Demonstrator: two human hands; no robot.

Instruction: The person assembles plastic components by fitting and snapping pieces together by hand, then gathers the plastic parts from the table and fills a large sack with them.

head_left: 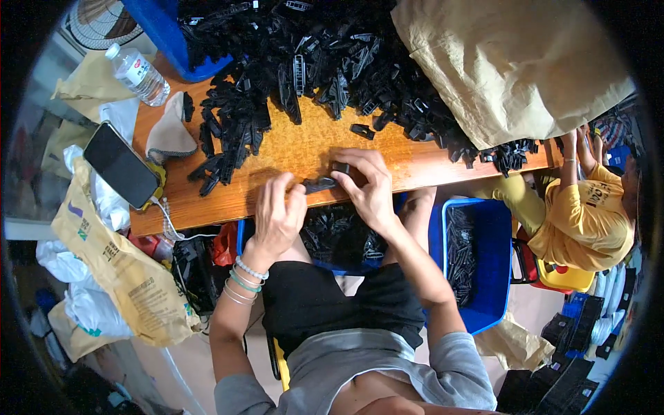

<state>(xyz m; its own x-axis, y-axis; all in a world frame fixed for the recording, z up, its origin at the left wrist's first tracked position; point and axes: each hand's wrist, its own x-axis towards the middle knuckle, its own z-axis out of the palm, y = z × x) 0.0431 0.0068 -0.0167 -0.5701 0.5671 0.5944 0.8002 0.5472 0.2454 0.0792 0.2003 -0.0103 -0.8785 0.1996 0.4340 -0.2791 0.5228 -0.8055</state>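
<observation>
Small elongated black plastic part sits at the 6 o'clock edge of the orange-brown wooden table, between the hands. Probably light, stiff, a bit slick; thin bits might snap, so hold by the ends. Left hand at its 9 o'clock end: fingers half-curled, can't tell if gripping. Right hand, 3 o'clock: thumb and forefinger pinching small dark blocky piece.

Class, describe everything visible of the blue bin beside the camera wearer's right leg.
The blue bin is an open-topped, rectangular tub with rounded corners, apparently plastic. It stands upright by the right leg, its far end near the edge of the table. Black pieces lie inside it; some inner wall shows bare. Its underside is hidden.
</observation>
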